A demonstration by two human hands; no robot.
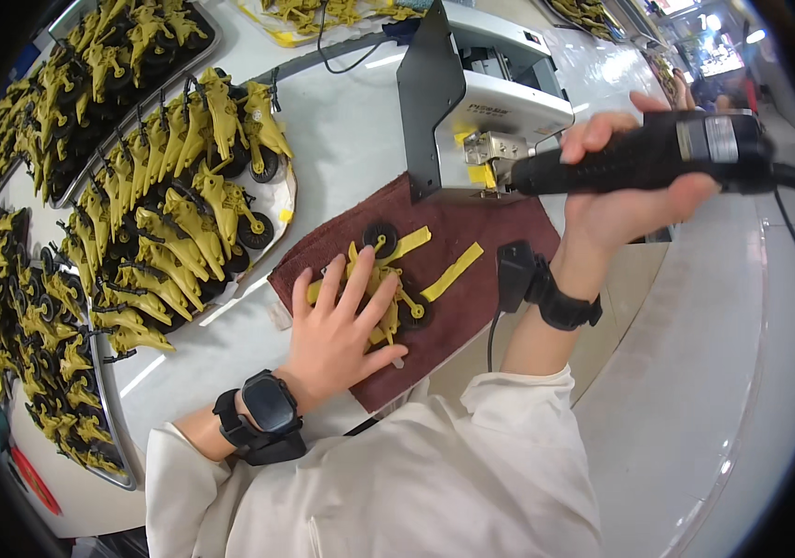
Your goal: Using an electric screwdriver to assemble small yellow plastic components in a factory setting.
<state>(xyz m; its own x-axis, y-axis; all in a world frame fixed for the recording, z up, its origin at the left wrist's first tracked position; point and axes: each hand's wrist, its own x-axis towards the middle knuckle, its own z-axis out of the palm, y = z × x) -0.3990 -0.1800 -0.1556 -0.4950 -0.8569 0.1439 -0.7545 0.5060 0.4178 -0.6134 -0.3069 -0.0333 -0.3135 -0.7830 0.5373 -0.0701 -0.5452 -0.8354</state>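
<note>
– How's the left hand (337, 327)?
– Fingers spread over a yellow-and-black plastic toy motorcycle (392, 322), which lies on the maroon fabric mat (467, 312).
– And the right hand (619, 212)?
– Gripping a black cylindrical corded power tool (634, 153), nose at the boxy silver machine (514, 110).

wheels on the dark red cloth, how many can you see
2: one wheel just beyond the left hand, another wheel to its right; the hand may hide more.
</note>
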